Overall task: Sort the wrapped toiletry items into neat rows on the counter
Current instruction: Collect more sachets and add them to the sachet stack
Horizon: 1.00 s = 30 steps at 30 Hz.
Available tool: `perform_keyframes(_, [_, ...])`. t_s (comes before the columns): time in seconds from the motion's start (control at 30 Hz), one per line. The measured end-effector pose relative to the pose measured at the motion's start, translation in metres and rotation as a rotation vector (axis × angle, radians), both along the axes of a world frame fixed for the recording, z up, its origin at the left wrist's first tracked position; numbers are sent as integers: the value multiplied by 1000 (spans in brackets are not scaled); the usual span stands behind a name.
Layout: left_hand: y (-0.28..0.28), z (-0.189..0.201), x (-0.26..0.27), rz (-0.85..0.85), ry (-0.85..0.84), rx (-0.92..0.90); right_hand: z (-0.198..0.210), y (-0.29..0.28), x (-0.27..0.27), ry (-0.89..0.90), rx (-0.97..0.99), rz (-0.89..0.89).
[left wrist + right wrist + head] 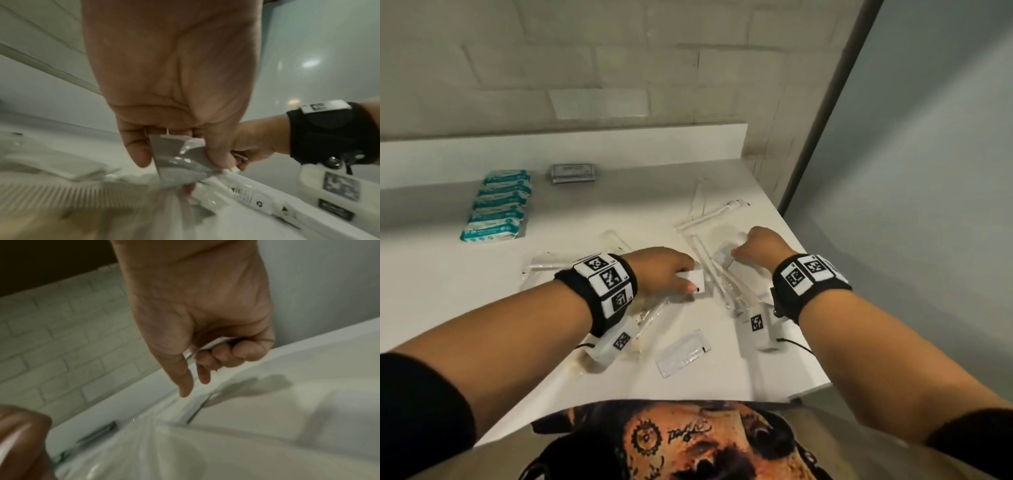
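the white stone counter [465, 274] fills most of the room in front of the person, backed by a low white upstand and a wall of pale brick-shaped tiles [585, 51], with a grey panel [928, 171] closing off the right side. at the back left a row of teal-and-white wrapped packets [498, 205] lies overlapping in a tidy line, and just beside its far end sits a small grey wrapped bar [573, 173]. the middle and right of the counter hold a loose scatter of clear plastic-wrapped white items: long thin toothbrush-like pieces [709, 216] at the back right, a wrapped comb [68, 191] near the left wrist, and one flat clear sachet [683, 353] lying alone near the front edge. the left hand [664, 270] is curled down over the scatter, its thumb and fingers pinching a small flat white sachet [693, 279] that is raised a little off the pile. the right hand [762, 245] is over the wrapped pieces at the right, outer fingers curled tight into the palm on a thin clear strip of wrapper [207, 345], thumb and forefinger pointing down and apart
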<state>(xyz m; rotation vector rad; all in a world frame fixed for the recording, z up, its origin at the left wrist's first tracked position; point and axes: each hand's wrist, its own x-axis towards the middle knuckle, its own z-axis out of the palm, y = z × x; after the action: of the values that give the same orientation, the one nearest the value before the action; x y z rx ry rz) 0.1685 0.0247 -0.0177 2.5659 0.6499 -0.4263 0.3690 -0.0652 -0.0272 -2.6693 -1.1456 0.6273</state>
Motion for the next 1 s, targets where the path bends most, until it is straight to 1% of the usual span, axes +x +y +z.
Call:
perform_keyframes(0.1, [-8, 6, -6, 34, -95, 137, -5, 5, -4, -44, -18, 269])
perform_keyframes(0.17, [-17, 9, -9, 55, -83, 118, -3, 5, -3, -120, -73, 376])
perform_keyframes(0.2, [-23, 8, -12, 64, -45, 86, -2, 5, -2, -175, -108, 399])
perform_keyframes(0.27, [-39, 3, -13, 51, 52, 42, -2, 2, 2, -261, -181, 406])
perform_keyframes(0.3, [-47, 1, -13, 40, 90, 36, -2, -1, 5, -257, -213, 395])
perform_keyframes(0.33, [-54, -2, -12, 33, 120, 38, -2, -5, 8, -235, -218, 387])
perform_keyframes(0.43, [-73, -6, -11, 13, 193, 62, 0, -25, 22, -155, -116, 334])
perform_keyframes(0.5, [-81, -6, -11, 0, 232, 115, 7, -43, 32, -89, -116, 299])
perform_keyframes(0.57, [-88, -5, -12, 5, 237, 165, 14, -62, 32, 7, -230, 314])
perform_keyframes(0.63, [-92, -6, -12, 39, 229, 167, 13, -78, 23, 33, -289, 362])
perform_keyframes(0.77, [-92, -5, -15, 124, 207, 89, -3, -94, -2, 43, -169, 380])
perform_keyframes(0.87, [-91, -7, -16, 136, 218, 71, -8, -90, -12, 7, -201, 383])
perform_keyframes(1.0, [-94, -7, -15, 79, 264, 123, -8, -88, -23, -62, -215, 402])
